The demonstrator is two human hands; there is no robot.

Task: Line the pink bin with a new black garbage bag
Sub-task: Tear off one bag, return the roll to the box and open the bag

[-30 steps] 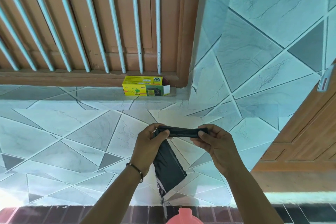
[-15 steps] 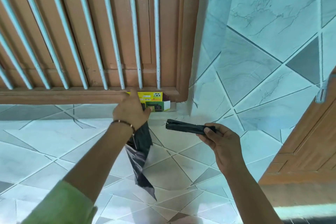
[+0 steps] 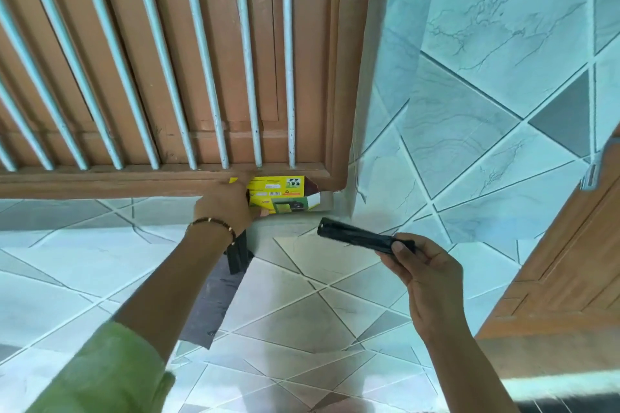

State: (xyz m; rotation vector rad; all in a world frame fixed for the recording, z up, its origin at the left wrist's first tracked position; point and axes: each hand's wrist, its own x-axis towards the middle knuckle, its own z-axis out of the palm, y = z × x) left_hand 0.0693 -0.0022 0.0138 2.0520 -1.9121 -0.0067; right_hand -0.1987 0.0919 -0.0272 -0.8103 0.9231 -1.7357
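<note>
My left hand is up at the window sill, its fingers and thumb closed around the left end of the yellow bag box. From the same hand a loose black garbage bag hangs, partly unfolded, down past my wrist. My right hand is lower and to the right. It pinches one end of a flat black roll of bags, which points left toward the box. The pink bin is out of view.
The box sits on a tiled ledge under a brown wooden window frame with pale metal bars. The tiled wall fills the middle and right. A brown wooden door stands at the right edge.
The bag came apart from the roll. My left hand carried it up to the yellow box and now grips the box. My right hand kept the roll and stayed low. The view tilted up, losing the pink bin.
</note>
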